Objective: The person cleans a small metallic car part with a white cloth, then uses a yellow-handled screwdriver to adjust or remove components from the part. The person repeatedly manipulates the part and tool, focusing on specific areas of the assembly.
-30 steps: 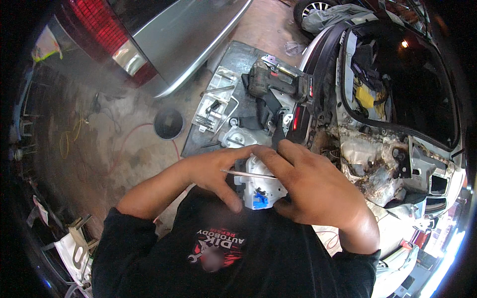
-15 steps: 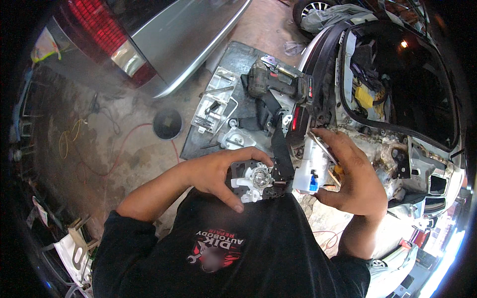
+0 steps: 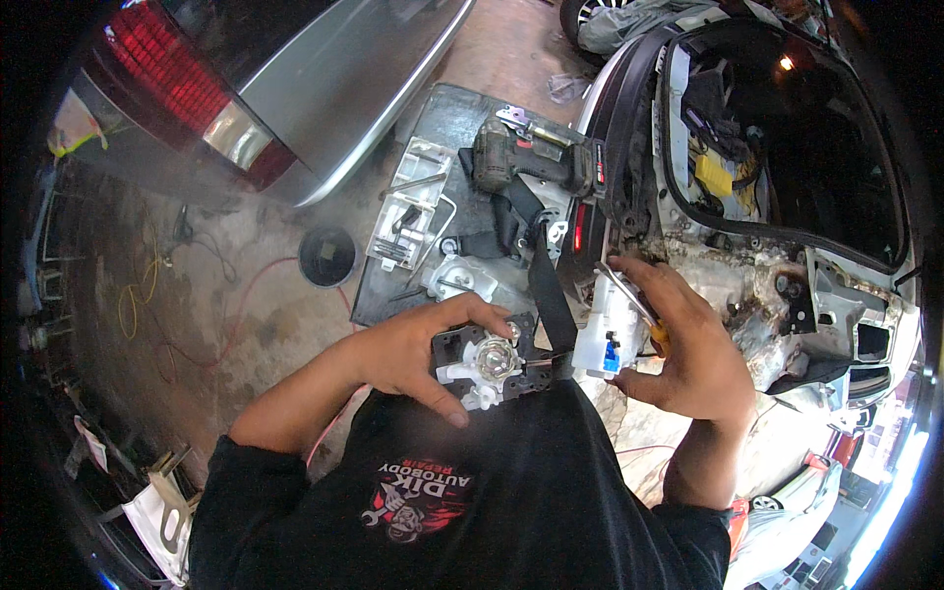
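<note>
With the left hand (image 3: 418,352) spread in a broad curve and the right hand (image 3: 700,359) half closed, had both filled, in front of a black shirt (image 3: 536,492). Had a silver vehicle (image 3: 344,88) at upper left and a stripped white car body (image 3: 733,280) at the right. Faced a dark counter (image 3: 442,123) ahead, between the two, with a black cordless drill (image 3: 536,162) on top, well beyond both hands. Gripped a dark plate with a round, clear-and-white mechanism (image 3: 495,360) in the left hand, thumb below and fingers above. Pinched a white plastic housing (image 3: 600,329) between right fingertips and thumb, just beside the plate. Carried a screwdriver (image 3: 660,338) with a yellow-orange handle in the same grasp, with the metal shaft slanting along the housing. Showed a small blue clip (image 3: 612,356) at the housing's lower end.
</note>
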`<state>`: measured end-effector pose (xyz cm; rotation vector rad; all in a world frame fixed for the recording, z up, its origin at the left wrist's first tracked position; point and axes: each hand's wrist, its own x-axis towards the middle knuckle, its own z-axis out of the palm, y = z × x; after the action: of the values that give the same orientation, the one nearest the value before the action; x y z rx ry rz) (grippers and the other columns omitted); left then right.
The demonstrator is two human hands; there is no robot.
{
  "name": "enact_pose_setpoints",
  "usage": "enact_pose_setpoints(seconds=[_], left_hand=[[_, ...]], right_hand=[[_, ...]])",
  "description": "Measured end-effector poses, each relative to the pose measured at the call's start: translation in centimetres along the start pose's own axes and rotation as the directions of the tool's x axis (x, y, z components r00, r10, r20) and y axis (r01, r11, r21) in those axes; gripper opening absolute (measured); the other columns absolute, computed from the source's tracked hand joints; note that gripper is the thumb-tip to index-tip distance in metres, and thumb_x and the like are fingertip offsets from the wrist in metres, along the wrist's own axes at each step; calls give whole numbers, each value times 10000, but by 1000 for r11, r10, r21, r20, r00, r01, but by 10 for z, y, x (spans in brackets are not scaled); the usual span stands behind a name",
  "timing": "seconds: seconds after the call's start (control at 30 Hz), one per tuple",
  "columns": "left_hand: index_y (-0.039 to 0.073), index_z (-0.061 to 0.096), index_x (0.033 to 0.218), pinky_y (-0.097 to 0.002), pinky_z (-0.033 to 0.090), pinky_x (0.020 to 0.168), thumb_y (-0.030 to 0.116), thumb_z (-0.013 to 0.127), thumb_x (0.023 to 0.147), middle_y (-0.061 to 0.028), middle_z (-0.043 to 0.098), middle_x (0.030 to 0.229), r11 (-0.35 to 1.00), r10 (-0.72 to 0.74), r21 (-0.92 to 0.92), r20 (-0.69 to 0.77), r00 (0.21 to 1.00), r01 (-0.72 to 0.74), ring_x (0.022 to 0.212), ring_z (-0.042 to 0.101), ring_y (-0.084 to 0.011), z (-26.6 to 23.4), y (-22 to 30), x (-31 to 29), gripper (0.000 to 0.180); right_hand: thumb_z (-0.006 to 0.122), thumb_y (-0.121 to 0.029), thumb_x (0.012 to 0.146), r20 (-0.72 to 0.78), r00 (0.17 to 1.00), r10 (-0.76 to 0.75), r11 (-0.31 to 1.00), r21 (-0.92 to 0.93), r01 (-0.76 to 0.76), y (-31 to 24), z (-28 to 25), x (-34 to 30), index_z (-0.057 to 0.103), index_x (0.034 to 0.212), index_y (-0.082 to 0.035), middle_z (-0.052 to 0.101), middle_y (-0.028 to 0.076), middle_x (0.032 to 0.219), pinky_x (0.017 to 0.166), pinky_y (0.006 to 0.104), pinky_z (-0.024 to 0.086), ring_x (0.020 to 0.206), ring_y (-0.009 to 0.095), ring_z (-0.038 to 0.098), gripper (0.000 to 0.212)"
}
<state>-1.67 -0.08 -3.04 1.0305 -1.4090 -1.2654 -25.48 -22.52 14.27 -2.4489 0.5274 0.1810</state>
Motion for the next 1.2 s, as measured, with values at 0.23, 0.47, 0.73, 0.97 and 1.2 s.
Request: enact_pose_setpoints(seconds=[0.23,0.47,0.73,0.97,1.2], left_hand=[[77,546,1530,-437,444,1196,385,1051,615,-158,596,1540,994,-66,91,22,998,64,1427,589,-326,-7,18,2,1090],[93,563,1471,-513,461,1187,325,1071,622,-225,611,1489,996,7,88,23,1000,-9,1418,584,-409,5,14,-10,1016],[158,616,1438,-503,408,1220,328,999,730,-210,549,1556,999,-16,33,37,999,15,1481,506,-409,17,3,-22,823],[123,588,1506,-526,385,1245,317,1007,722,-207,553,1566,999,-25,27,53,998,24,1489,504,-412,15,4,-33,910],[145,609,1497,-570,384,1246,304,1032,705,-212,566,1566,1000,12,22,23,1000,-12,1479,522,-416,13,-4,-48,911]], right_hand=[[909,-87,629,-8,999,41,996,84,-40,13,4,3,522,1569,-21,641,250,1420,1142,462,481,1328,432,633,1018],[896,-166,723,-131,991,37,998,-36,-42,53,49,39,461,1584,-11,618,276,1403,1108,506,518,1282,488,625,977],[902,-243,777,25,991,132,979,-159,-126,38,135,129,426,1573,-22,627,256,1301,1053,522,566,1228,463,665,954],[912,-266,785,11,967,253,926,-291,-239,59,178,186,410,1575,-7,619,272,1338,1019,498,602,1234,446,681,971],[893,-243,801,0,976,216,933,-294,-207,59,186,191,443,1559,8,618,277,1328,1002,493,616,1208,450,687,916]])
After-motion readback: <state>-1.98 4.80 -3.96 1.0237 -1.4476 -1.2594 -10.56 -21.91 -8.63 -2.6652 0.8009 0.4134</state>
